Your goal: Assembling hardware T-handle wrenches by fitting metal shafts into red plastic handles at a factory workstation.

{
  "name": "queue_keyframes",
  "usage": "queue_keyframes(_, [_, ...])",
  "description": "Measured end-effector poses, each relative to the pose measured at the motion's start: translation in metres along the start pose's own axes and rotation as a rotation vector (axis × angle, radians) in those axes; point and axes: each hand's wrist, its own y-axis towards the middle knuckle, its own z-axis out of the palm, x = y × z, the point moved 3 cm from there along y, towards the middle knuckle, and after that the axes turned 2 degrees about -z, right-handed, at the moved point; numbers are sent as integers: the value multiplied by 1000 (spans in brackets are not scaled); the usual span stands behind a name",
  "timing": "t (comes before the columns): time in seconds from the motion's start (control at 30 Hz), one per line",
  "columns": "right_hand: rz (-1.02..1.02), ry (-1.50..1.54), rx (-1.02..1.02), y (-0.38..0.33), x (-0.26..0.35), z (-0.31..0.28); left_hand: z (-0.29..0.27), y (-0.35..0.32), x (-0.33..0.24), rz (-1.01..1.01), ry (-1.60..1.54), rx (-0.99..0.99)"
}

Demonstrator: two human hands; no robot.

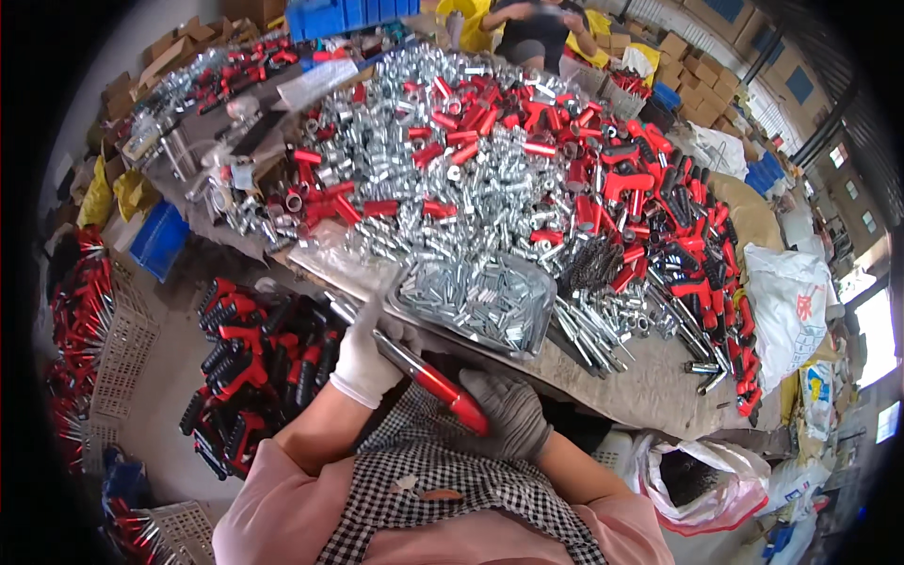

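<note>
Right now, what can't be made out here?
- Head view: part of the red-and-silver tube, hidden by the left hand.
- Head view: floor of the tray, mostly covered by metal pins.
- Head view: head of the co-worker, cut off by the top edge.

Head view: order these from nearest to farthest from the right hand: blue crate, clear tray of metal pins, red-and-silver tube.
1. Red-and-silver tube: its red end is right beside the hand.
2. Clear tray: ahead, at the table's near edge.
3. Blue crate: far ahead, leftward, at the picture's top.
</note>
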Motion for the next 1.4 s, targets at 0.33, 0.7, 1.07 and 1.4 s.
queue_keyframes(0.33, [1195,1583,-115,-117,-86,80,-86,66,185,-878,-84,-110])
queue_keyframes(0.7, [1335,896,94,-207,-150,202,-194,106,332,-1101,162,-49])
queue_keyframes(1.07, [1352,642,331,-165,-156,206,-214,117,327,-1056,16,-173])
queue_keyframes(1.4, [894,71,507,-160,-232,301,-169,120,259,-889,188,-177])
